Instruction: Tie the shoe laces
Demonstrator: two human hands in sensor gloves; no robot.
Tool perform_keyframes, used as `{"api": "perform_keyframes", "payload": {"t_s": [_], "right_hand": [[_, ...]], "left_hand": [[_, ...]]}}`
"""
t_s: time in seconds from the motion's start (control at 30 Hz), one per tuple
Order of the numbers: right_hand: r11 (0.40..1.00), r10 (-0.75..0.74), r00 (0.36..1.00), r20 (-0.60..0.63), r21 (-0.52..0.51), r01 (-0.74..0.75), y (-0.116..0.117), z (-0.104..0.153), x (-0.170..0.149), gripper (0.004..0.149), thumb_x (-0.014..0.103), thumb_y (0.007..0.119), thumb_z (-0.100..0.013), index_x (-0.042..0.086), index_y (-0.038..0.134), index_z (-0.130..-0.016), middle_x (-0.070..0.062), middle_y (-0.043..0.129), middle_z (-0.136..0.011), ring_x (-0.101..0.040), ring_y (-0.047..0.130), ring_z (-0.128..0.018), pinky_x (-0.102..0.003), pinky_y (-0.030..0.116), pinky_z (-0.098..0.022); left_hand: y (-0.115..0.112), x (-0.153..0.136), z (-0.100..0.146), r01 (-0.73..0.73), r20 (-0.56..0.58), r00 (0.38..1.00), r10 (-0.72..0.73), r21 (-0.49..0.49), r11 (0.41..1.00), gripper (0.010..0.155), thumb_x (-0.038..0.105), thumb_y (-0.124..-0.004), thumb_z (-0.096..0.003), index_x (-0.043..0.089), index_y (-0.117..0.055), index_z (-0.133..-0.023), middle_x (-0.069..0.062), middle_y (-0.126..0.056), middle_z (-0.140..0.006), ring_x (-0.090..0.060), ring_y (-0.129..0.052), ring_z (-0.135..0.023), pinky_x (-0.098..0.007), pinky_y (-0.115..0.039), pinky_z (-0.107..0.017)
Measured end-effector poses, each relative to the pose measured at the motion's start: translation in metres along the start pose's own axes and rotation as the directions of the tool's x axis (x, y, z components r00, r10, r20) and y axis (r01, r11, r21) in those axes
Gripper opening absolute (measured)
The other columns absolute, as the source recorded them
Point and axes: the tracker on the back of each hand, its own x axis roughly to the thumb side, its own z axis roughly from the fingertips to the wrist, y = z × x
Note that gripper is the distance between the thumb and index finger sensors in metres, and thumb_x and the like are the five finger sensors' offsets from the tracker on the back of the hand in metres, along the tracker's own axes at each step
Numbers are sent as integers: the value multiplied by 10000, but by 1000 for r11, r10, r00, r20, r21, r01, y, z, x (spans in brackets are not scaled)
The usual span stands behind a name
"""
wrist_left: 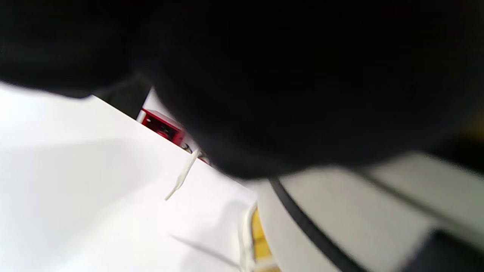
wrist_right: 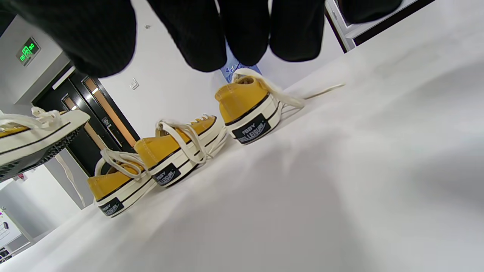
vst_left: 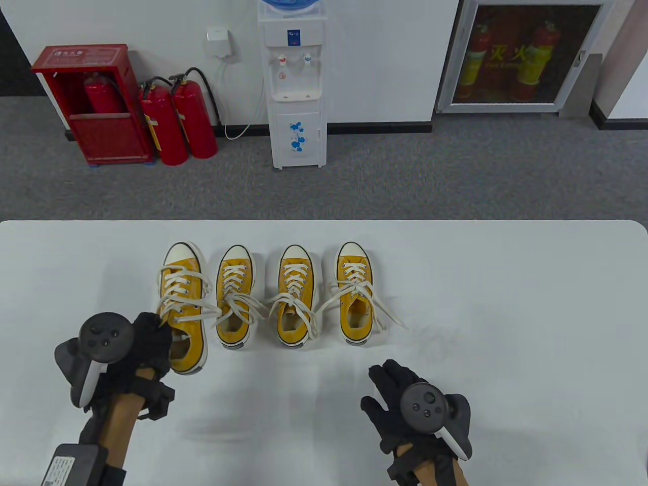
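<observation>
Stretching across the lower table view: a white surface (vst_left: pixel 506 304), carrying four yellow canvas sneakers in a row near its middle, toes pointing away from the person, heels toward the hands, long axes running near to far.

Sitting leftmost and largest in view: the first sneaker (vst_left: pixel 183 304), heel raised off the surface in the right wrist view, sole showing. Gripping it at the heel end: the left hand (vst_left: pixel 147 344), fingers apparently wrapped over the collar, though the left wrist view is mostly blocked by dark glove.

Standing flat beside it: the second sneaker (vst_left: pixel 234 298), third sneaker (vst_left: pixel 293 298) and fourth sneaker (vst_left: pixel 355 296), each with loose white laces (vst_left: pixel 390 316) trailing onto the surface, none tied in a bow.

Hovering nearer the person, well apart from the row and toward the right: the right hand (vst_left: pixel 395 400), fingers relaxed and spread, holding nothing.

Judging the coming move: leftmost sneaker lying directly ahead of the left hand, far nearer than the right; laces reaching out to both sides.
</observation>
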Motion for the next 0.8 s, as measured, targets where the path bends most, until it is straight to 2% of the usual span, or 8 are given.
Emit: {"api": "perform_keyframes", "payload": {"t_s": [0.17,0.37,0.7,0.8], "right_hand": [[1000,-2,1000,3,6,2,2,0,0,719,564,760,-443,181,657,-1044,-98,520,-1123,-446,603,-1032,-703,443,-704],[1000,-5,1000,-3,6,5,1,0,-1,715,563,759,-444,182,662,-1041,-99,521,-1123,-446,607,-1029,-702,446,-704],[1000,-8,1000,-24,22,9,3,-1,-3,715,561,760,-443,179,665,-1040,-99,524,-1122,-446,613,-1026,-701,450,-703],[1000,-6,1000,-26,25,7,3,-1,-2,714,561,759,-444,179,665,-1040,-99,525,-1122,-447,611,-1027,-705,437,-705]], "left_hand": [[-9,28,41,13,102,995,-12,-3,1000,452,452,-840,-453,128,-904,-762,-7,-1099,-351,-23,-1091,92,-337,-985,-29],[-34,41,74,-8,183,983,12,-25,1000,453,450,-853,-454,106,-916,-741,-6,-1105,-309,-13,-1089,123,-330,-988,-4],[-92,31,89,16,227,974,13,-127,992,454,456,-853,-454,106,-916,-736,0,-1105,-306,-8,-1089,122,-324,-989,-3],[-100,28,90,19,227,974,14,-140,990,456,454,-846,-453,105,-911,-741,1,-1106,-311,-10,-1091,122,-324,-989,-3]]}}
